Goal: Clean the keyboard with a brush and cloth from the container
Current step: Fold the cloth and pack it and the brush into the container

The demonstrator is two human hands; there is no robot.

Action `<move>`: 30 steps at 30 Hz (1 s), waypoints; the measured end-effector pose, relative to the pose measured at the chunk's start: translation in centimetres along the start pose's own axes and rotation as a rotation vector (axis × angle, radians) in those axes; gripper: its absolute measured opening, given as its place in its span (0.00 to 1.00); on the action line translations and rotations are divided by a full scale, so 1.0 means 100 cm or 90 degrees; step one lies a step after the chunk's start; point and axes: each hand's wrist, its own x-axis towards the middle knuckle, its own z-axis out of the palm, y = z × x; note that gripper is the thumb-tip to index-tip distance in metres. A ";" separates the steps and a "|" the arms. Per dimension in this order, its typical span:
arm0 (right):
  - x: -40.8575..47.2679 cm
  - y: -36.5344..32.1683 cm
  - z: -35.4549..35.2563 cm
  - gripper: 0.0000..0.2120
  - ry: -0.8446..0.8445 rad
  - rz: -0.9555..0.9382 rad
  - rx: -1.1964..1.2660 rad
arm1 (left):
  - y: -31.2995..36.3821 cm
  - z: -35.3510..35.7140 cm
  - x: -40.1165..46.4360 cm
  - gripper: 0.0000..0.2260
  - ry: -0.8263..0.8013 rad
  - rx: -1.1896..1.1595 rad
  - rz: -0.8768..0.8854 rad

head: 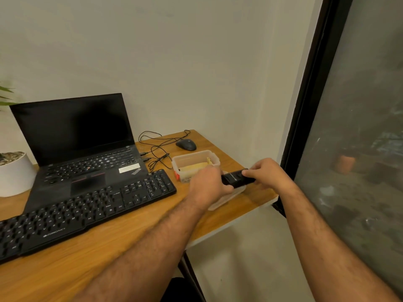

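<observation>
Pale wall (185,62) is closing off the back of the scene, and a dark-framed window (359,105) is running down the right side. Below them a wooden tabletop (65,269) is filling the lower left, and we are working at its right end.

We are holding a black oblong object (237,178) between both hands, just above the tabletop. Our left hand (209,186) is wrapping its grip round the near end, fingers curled; our right hand (269,173) is pinching the far end from above. We cannot tell whether this object is the brush, since its ends are hidden inside our hands.

Just behind the hands a clear plastic container (214,159) is sitting open, with something yellowish inside that is too blurred to name. A clear lid (226,197) is lying beneath our hands, mostly covered by them.

Left of the container, the black keyboard (87,214) is lying slantwise across the tabletop, its left end cut off by the frame. A black laptop (82,149) is standing open right behind it, screen dark. A mouse (186,144) and a loose cable (157,149) are lying near the back edge. A white plant pot (15,175) is sitting at the far left, partly cropped.

Bare wood is showing in front of the keyboard. The tabletop's right edge is falling away close beside our right hand, near the window frame.
</observation>
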 end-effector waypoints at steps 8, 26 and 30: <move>0.031 -0.058 0.041 0.09 0.011 -0.073 0.032 | -0.059 -0.043 0.031 0.18 0.027 0.043 -0.024; 0.094 -0.098 0.095 0.10 -0.015 -0.176 -0.345 | -0.126 -0.028 0.108 0.22 -0.125 0.139 -0.100; 0.096 -0.096 0.101 0.09 -0.014 -0.199 -0.415 | -0.125 -0.027 0.113 0.17 -0.144 0.211 -0.083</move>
